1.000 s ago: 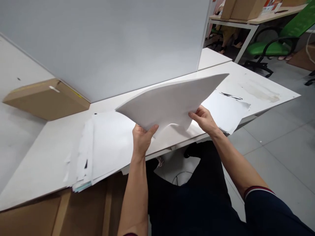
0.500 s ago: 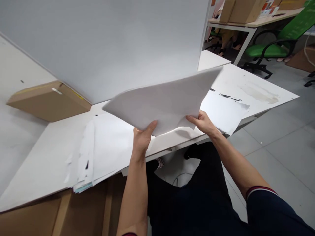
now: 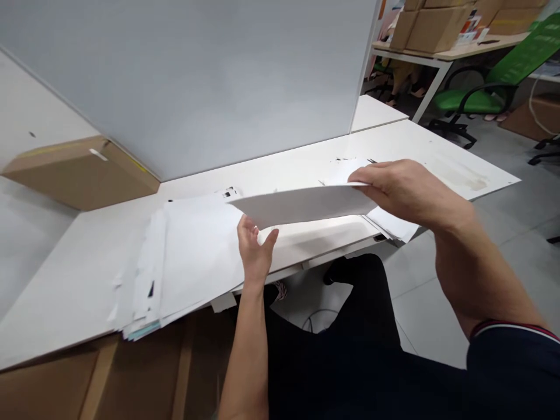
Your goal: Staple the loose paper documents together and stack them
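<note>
A white sheet of paper [image 3: 301, 204] hangs nearly flat just above the white desk [image 3: 74, 286]. My right hand [image 3: 402, 189] grips its right edge from above, fingers closed over it. My left hand [image 3: 254, 248] sits under the sheet's left corner with fingers apart and no clear grip on it. A thick, untidy stack of white papers [image 3: 192, 262] lies on the desk to the left of my left hand. More loose sheets [image 3: 389, 224] lie under my right hand at the desk's near edge.
A grey partition panel [image 3: 196, 76] stands behind the desk. A flat cardboard box [image 3: 79, 172] lies at the left. Brown cardboard [image 3: 131, 379] leans below the desk's front edge. Farther right are a green office chair [image 3: 481, 93] and a table carrying cardboard boxes [image 3: 433, 26].
The sheet was held up steeply by both hands; now it has swung down almost flat. My right hand moved up onto its right edge, and my left hand loosened beneath it.
</note>
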`<action>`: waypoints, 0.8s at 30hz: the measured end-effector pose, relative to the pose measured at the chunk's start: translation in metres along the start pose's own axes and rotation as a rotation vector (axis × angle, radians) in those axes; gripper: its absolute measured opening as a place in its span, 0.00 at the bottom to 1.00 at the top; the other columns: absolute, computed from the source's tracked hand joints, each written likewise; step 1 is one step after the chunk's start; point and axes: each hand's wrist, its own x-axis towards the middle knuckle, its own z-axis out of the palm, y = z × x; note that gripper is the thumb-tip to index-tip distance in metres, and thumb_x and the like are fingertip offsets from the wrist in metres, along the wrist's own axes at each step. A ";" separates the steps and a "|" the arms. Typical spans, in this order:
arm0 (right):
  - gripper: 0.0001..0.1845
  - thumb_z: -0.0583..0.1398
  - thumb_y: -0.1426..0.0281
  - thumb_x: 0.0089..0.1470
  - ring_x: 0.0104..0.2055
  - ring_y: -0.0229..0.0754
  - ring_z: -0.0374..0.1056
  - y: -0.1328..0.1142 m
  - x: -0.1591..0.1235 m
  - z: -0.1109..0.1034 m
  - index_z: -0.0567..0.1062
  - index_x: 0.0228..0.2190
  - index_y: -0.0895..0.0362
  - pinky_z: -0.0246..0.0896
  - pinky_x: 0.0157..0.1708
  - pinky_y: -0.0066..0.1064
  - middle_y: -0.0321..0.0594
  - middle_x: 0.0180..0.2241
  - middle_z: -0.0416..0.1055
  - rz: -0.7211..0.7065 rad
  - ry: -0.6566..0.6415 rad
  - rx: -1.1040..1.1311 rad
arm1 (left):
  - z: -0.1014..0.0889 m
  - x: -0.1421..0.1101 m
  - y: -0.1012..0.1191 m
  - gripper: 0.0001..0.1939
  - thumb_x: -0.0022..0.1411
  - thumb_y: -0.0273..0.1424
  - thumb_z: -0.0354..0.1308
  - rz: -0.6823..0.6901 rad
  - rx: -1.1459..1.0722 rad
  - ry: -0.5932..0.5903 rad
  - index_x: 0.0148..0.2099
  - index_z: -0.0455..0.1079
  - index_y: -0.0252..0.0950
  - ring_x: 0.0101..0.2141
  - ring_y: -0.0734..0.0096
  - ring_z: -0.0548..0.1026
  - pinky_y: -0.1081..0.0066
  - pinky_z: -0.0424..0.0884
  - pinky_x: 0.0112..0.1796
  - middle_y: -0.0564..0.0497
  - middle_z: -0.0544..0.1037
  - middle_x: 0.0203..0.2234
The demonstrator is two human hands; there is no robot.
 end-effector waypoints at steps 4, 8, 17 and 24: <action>0.12 0.49 0.70 0.57 0.25 0.42 0.64 -0.005 0.001 0.019 0.71 0.28 0.53 0.49 0.23 0.32 0.39 0.24 0.69 -0.058 -0.191 -0.157 | 0.001 -0.006 -0.009 0.21 0.47 0.35 0.65 -0.070 -0.046 -0.143 0.45 0.68 0.38 0.43 0.65 0.73 0.66 0.69 0.43 0.47 0.76 0.40; 0.12 0.49 0.70 0.57 0.21 0.40 0.61 -0.004 0.001 0.026 0.68 0.25 0.53 0.46 0.22 0.32 0.38 0.20 0.66 -0.033 -0.258 -0.186 | -0.003 -0.005 -0.019 0.10 0.49 0.35 0.64 -0.140 0.044 -0.144 0.33 0.73 0.35 0.34 0.66 0.75 0.67 0.70 0.37 0.51 0.77 0.28; 0.12 0.53 0.61 0.57 0.21 0.38 0.64 0.030 -0.013 -0.001 0.73 0.29 0.52 0.55 0.20 0.30 0.35 0.20 0.68 0.077 -0.145 0.096 | -0.011 0.005 0.016 0.11 0.50 0.36 0.64 -0.014 -0.095 -0.013 0.35 0.74 0.35 0.31 0.73 0.74 0.70 0.71 0.37 0.52 0.78 0.29; 0.17 0.58 0.56 0.52 0.27 0.48 0.74 0.074 -0.069 0.060 0.77 0.32 0.56 0.70 0.22 0.36 0.44 0.29 0.77 0.589 -0.500 0.859 | -0.014 0.009 0.001 0.11 0.54 0.34 0.59 0.104 0.279 0.097 0.40 0.74 0.36 0.31 0.70 0.74 0.67 0.70 0.38 0.50 0.77 0.30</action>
